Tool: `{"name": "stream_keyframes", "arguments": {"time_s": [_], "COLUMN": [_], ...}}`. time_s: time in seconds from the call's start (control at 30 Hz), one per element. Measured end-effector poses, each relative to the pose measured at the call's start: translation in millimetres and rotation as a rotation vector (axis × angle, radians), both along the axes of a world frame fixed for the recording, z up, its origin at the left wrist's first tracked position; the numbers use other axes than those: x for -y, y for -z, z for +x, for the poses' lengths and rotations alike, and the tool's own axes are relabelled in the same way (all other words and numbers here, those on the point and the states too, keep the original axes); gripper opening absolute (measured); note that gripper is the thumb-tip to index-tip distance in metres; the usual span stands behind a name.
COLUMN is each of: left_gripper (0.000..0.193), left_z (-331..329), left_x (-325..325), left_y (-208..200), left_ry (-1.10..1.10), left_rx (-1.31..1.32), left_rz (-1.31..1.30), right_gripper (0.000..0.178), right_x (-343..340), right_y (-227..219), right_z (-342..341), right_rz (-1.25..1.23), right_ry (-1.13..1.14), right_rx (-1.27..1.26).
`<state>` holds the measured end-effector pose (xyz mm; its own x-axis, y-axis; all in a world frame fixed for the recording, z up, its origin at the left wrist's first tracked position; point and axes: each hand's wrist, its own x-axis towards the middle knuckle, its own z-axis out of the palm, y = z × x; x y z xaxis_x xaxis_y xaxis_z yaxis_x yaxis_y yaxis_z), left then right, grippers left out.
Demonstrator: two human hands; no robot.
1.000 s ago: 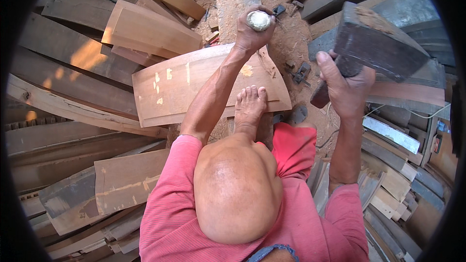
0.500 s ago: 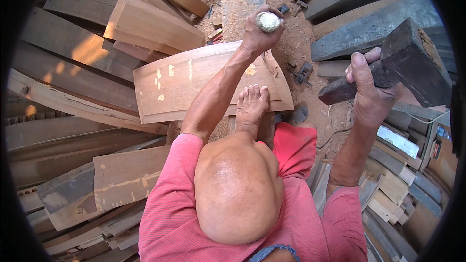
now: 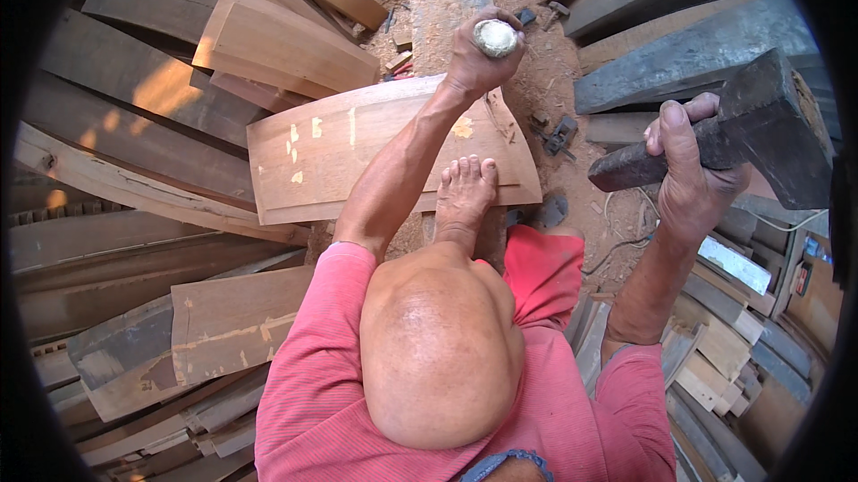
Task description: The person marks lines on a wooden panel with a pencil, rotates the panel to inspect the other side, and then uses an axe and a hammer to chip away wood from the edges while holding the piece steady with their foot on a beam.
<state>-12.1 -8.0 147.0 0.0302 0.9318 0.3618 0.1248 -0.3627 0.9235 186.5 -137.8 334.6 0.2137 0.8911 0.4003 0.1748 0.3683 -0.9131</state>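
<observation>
Two fists are closed on tools: the left hand [image 3: 478, 51], at twelve o'clock, wraps a pale-ended chisel handle [image 3: 496, 37] over the curved wooden board [image 3: 357, 156]. A bare foot [image 3: 465, 196] presses that board at centre. At three o'clock, the right hand [image 3: 693, 169] clenches a dark wooden mallet [image 3: 760, 129], raised.

Chisel blade [image 3: 494, 38]: concealed inside left hand [image 3: 474, 58]; only pale rounded butt exposed.
Mallet handle [image 3: 626, 165]: mid-section covered by right hand [image 3: 693, 169].
Curved board [image 3: 357, 151]: partly masked by forearm and bare foot [image 3: 465, 196].
Small metal items on ground [image 3: 561, 135]: too small to identify.
</observation>
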Motion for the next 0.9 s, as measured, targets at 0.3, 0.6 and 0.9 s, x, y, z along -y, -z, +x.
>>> {"name": "stream_keyframes", "arguments": {"time_s": [0.3, 0.6, 0.9], "left_gripper": [0.012, 0.016, 0.024], "left_z": [-1.8, -2.6, -1.5], "left_x": [5.5, 21.0, 33.6], "left_y": [1.5, -3.5, 5.3], "left_ry": [0.021, 0.051, 0.037], "left_rx": [-0.014, -0.078, -0.002], "left_rz": [0.05, 0.124, 0.308], "right_gripper": [0.01, 0.008, 0.046], "right_x": [0.3, -7.6, -47.3], "right_y": [0.7, -9.6, 68.5], "right_z": [-1.1, -5.2, -17.9], "right_rz": [0.023, 0.14, -0.28], "right_ry": [-0.01, -0.018, -0.233], "right_rx": [-0.016, -0.059, 1.217]}}
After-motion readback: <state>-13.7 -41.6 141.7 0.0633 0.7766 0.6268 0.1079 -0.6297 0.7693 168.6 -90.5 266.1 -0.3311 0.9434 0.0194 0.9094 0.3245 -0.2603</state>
